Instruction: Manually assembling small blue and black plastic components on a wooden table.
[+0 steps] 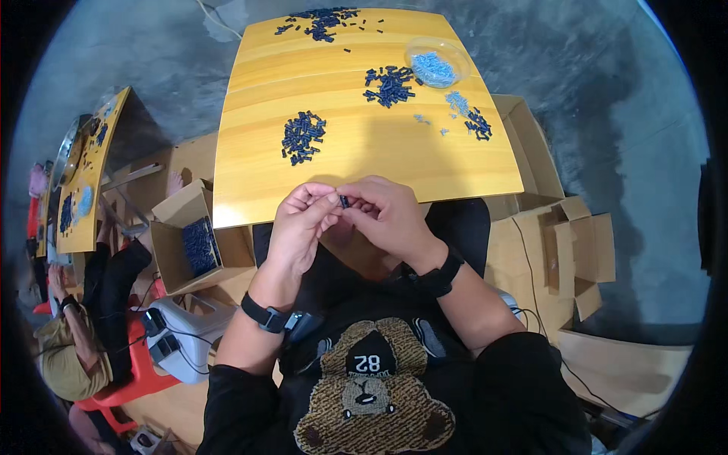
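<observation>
Just off the near edge of the yellow table (349, 155), my two hands meet fingertip to fingertip. Between them is a small black plastic piece (344, 202), mostly covered by fingers. My right hand (385, 214) pinches it between thumb and fingers. The fingers of my left hand (302, 220) are closed together against its other side; whatever they grip there is too small to make out. On the tabletop ahead lie a pile of small black pieces (304, 137) and a second black pile (390, 86). Tiny light-blue pieces fill a clear round bowl (435, 68) at the far right.
More black pieces (322, 23) lie at the table's far edge, others (478, 124) at its right side. An open carton of dark pieces (199, 246) stands left, empty-looking cartons (565, 250) right. At far left a person (72, 356) sits by another table (95, 182).
</observation>
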The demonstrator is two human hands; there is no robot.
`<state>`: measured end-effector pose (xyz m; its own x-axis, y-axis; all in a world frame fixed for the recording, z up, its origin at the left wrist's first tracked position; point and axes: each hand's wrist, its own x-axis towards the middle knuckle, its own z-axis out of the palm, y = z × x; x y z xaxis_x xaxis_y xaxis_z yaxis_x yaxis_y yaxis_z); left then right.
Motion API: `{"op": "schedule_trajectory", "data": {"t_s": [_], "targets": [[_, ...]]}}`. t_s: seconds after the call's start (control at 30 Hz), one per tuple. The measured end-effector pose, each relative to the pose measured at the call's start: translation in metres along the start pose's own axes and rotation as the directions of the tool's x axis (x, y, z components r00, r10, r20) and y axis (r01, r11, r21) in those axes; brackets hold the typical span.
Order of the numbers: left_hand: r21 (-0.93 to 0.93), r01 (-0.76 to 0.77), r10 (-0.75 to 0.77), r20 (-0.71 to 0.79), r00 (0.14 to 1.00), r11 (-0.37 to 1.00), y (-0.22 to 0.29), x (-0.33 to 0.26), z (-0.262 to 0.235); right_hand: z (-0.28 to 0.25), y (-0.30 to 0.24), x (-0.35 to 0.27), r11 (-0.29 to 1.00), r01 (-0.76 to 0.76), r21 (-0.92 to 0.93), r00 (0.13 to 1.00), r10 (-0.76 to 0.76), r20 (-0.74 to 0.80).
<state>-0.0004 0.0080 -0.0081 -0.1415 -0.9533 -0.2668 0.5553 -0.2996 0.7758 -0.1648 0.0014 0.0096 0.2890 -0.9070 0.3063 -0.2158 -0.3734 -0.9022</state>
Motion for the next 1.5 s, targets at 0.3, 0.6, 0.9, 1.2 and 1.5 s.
{"op": "schedule_trajectory", "data": {"t_s": [0.3, 0.6, 0.9, 1.2, 1.5], "targets": [[0.046, 0.041, -0.044, 0.073, 0.996, 0.998, 0.001, -0.014, 0.015, -0.005, -0.016, -0.007, 0.987, 0.044, -0.156, 0.995, -0.058, -0.087], [0.126, 0.027, -0.042, 0.117, 0.992, 0.992, 0.001, -0.016, 0.017, -0.010, -0.019, -0.012, 0.976, 0.087, -0.199, 0.991, -0.106, -0.086], [0.177, 0.110, -0.122, 0.060, 0.991, 0.978, -0.002, -0.001, 0.018, -0.019, -0.005, -0.007, 0.965, 0.145, -0.220, 0.983, -0.165, -0.075], [0.426, 0.049, -0.061, 0.015, 0.998, 0.903, 0.002, 0.031, 0.027, -0.047, 0.021, -0.003, 0.965, 0.077, -0.251, 0.985, -0.112, -0.129], [0.426, -0.155, 0.136, 0.074, 0.988, 0.891, -0.004, 0.079, 0.004, -0.120, 0.059, -0.005, 0.819, -0.314, -0.480, 0.945, 0.220, -0.243]]}}
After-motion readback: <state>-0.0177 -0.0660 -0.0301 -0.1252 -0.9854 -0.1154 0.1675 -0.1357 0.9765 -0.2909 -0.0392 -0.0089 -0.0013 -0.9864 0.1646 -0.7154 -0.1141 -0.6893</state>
